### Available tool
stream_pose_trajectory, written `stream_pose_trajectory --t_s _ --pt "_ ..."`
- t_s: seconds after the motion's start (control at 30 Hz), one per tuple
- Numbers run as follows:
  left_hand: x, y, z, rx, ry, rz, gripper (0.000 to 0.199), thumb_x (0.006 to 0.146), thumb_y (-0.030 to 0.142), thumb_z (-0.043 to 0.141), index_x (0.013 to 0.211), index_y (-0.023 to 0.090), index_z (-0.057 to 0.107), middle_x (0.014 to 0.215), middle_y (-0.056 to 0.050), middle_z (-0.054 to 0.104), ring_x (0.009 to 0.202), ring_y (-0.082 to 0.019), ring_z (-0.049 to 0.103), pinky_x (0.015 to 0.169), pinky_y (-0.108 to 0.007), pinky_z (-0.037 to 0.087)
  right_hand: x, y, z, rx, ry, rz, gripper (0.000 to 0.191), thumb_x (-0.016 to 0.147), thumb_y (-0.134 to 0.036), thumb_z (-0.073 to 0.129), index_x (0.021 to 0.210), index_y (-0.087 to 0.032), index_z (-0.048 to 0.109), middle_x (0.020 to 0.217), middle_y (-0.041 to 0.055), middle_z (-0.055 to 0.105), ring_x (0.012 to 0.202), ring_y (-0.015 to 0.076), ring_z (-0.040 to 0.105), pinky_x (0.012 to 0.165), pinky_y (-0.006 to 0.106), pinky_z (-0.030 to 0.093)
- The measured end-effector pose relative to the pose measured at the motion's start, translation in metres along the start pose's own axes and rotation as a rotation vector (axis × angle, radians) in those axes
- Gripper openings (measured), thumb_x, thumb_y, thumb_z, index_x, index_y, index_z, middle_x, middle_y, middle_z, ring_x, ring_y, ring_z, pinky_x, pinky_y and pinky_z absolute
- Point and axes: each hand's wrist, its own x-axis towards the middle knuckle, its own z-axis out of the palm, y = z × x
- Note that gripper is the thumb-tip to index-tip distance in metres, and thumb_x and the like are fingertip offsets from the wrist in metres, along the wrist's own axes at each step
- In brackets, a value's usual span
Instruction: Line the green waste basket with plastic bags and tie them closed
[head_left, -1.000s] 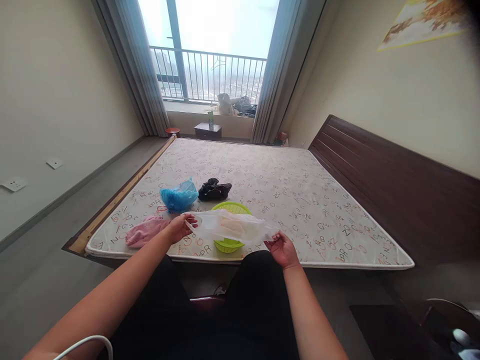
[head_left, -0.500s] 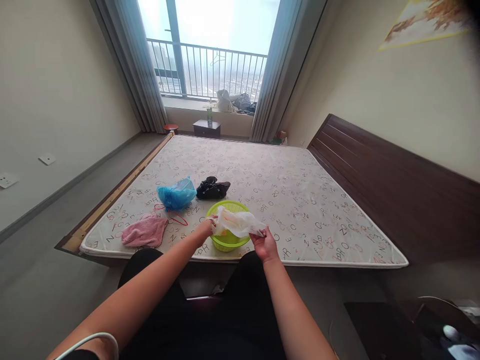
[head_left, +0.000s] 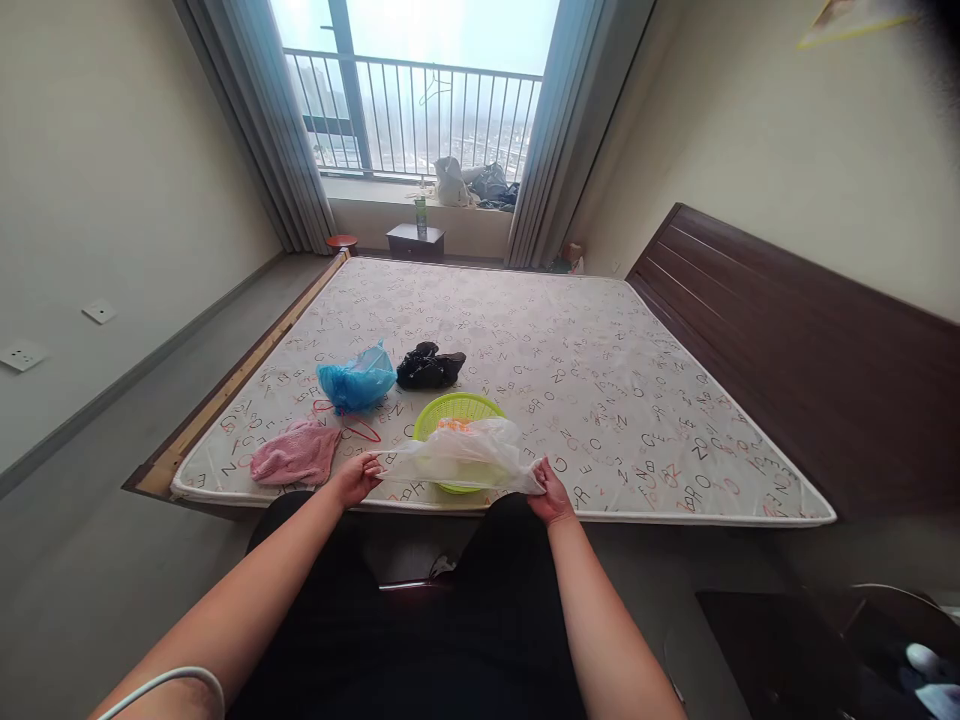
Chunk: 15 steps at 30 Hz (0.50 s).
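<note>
A thin white plastic bag with orange print is stretched between my two hands, over the near part of a green basket. My left hand pinches one end of it, left of the basket. At the right, my right hand grips the other end. Behind the basket lies a black plastic bag, with a blue plastic bag to its left. A pink cloth rests near the mattress's front left, beside a red cord.
The patterned mattress lies on a wooden bed frame, with a dark headboard at the right. A small nightstand bearing a green bottle stands beyond its far edge, near the window.
My left hand has moved left and toward me, pulling the white bag wider. My right hand has shifted slightly right. The view has tilted down a little.
</note>
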Motion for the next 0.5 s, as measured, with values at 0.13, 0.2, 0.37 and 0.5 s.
stream_pose_trajectory --t_s 0.13,0.2,0.37,0.5 --pt "0.005 0.006 -0.006 0.034 -0.102 -0.113 0.025 0.096 0.014 0.050 0.073 0.019 0.044 0.049 0.011 0.026 0.033 -0.004 0.024 0.036 -0.015 0.021 0.007 0.004 0.003 -0.179 -0.105 0.148 0.061 0.072 -0.075 0.075 0.064 -0.025 0.040 0.049 -0.0103 0.035 0.045 0.0095 0.034 0.048 0.024 0.040" --pt "0.009 0.006 -0.011 0.063 -0.131 -0.171 0.022 0.096 0.018 0.051 0.074 0.019 0.047 0.050 0.010 0.031 0.032 -0.004 0.021 0.034 -0.015 0.013 0.011 0.005 0.005 -0.271 -0.139 0.171 0.058 0.068 -0.072 0.078 0.066 -0.023 0.046 0.051 -0.0095 0.039 0.044 0.0076 0.029 0.044 0.022 0.029" --pt "0.013 -0.010 -0.021 0.432 -0.242 -0.266 0.016 0.086 0.032 0.064 0.081 0.018 0.060 0.048 0.008 0.039 0.033 -0.004 0.018 0.037 -0.017 0.006 0.027 0.008 0.012 -0.361 0.061 0.014 0.054 0.070 -0.068 0.076 0.066 -0.024 0.044 0.049 -0.0091 0.038 0.043 0.0074 0.027 0.043 0.024 0.016" --pt "0.016 -0.025 -0.015 0.647 -0.135 -0.156 0.023 0.076 0.033 0.068 0.067 0.018 0.054 0.048 0.004 0.045 0.036 -0.005 0.025 0.039 -0.019 0.013 0.039 0.011 0.022 -0.297 0.272 -0.118 0.055 0.080 -0.075 0.060 0.070 -0.026 0.036 0.050 -0.0108 0.032 0.042 0.0080 0.024 0.043 0.025 0.019"
